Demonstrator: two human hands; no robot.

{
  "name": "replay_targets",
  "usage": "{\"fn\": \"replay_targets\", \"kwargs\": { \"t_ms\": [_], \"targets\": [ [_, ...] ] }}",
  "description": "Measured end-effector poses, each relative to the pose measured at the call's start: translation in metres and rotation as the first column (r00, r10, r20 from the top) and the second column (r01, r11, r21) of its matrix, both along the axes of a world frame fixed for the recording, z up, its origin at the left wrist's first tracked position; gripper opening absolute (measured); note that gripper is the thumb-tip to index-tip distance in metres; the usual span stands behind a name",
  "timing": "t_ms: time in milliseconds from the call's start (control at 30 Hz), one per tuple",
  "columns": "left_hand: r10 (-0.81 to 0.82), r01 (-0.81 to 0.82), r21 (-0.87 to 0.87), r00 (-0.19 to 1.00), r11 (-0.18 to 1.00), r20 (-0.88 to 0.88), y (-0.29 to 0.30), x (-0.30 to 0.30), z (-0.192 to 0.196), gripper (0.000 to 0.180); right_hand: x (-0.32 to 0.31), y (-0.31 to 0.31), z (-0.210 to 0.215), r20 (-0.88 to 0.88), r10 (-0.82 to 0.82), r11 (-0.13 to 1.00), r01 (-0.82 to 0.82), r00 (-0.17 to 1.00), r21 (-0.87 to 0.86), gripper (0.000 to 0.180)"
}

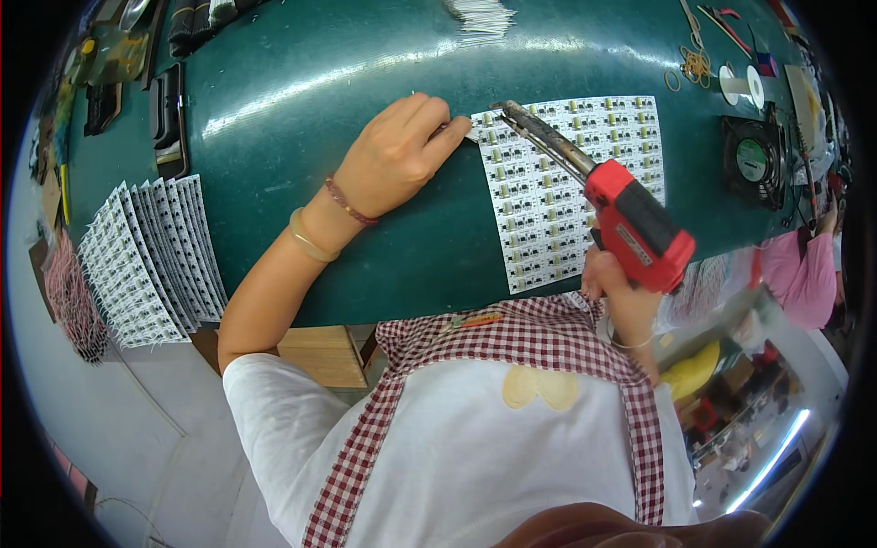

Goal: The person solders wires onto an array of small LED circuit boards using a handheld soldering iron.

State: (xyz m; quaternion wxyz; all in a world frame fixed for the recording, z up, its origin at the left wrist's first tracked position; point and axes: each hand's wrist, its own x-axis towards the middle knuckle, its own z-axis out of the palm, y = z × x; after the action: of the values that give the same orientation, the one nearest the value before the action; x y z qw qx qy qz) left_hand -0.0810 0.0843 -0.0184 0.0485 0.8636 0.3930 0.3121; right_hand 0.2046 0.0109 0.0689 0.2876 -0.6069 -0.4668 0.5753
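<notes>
My right hand (pixel 628 306) is wrapped round a red and black soldering gun (pixel 639 224). The gun's long metal nozzle points up and left, its tip over the upper left corner of a white circuit board panel (pixel 575 192). Rows of small dark and yellowish parts cover that panel, which lies flat on the green table. Beside the same corner, my left hand (pixel 402 142) is closed in a pinch. A small pale end shows at its fingertips, touching or very near the panel's edge; the fingers hide the rest.
Several similar circuit board panels (pixel 155 260) stand overlapping at the table's left edge, beside a bundle of reddish wires (pixel 75 301). White thin strips or wires (pixel 480 18) lie at the far side. A black fan (pixel 754 163), a white spool (pixel 742 87) and rubber bands (pixel 696 66) are at right.
</notes>
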Motion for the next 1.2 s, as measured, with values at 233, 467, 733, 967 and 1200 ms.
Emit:
{"fn": "replay_targets", "kwargs": {
  "t_ms": [233, 467, 733, 967, 1200],
  "targets": [
    [-0.008, 0.008, -0.004, 1.000, 1.000, 0.028, 0.000, -0.001, 0.000, 0.027, -0.003, -0.004, 0.001, -0.129, -0.031, 0.997, 0.022, 0.991, -0.073, 0.013],
    [-0.040, 0.040, 0.002, 0.999, 0.999, 0.019, 0.000, -0.001, 0.001, 0.029, 0.003, -0.009, -0.008, -0.085, -0.019, 0.994, 0.010, 0.996, -0.111, 0.013],
    [-0.033, 0.033, 0.006, 0.999, 0.999, 0.003, -0.001, 0.002, 0.002, 0.026, 0.004, -0.016, -0.025, 0.037, 0.044, 0.997, -0.046, 0.998, 0.057, 0.015],
    [-0.034, 0.034, 0.036, 0.999, 0.999, 0.009, -0.001, 0.003, -0.001, 0.024, -0.001, -0.015, -0.005, -0.016, 0.034, 0.999, -0.033, 0.999, 0.038, 0.036],
    [-0.042, 0.043, 0.032, 0.999, 0.999, -0.015, -0.001, 0.003, 0.001, 0.024, 0.000, -0.018, -0.006, -0.053, -0.003, 1.000, 0.002, 0.999, -0.022, 0.019]
  ]
}}
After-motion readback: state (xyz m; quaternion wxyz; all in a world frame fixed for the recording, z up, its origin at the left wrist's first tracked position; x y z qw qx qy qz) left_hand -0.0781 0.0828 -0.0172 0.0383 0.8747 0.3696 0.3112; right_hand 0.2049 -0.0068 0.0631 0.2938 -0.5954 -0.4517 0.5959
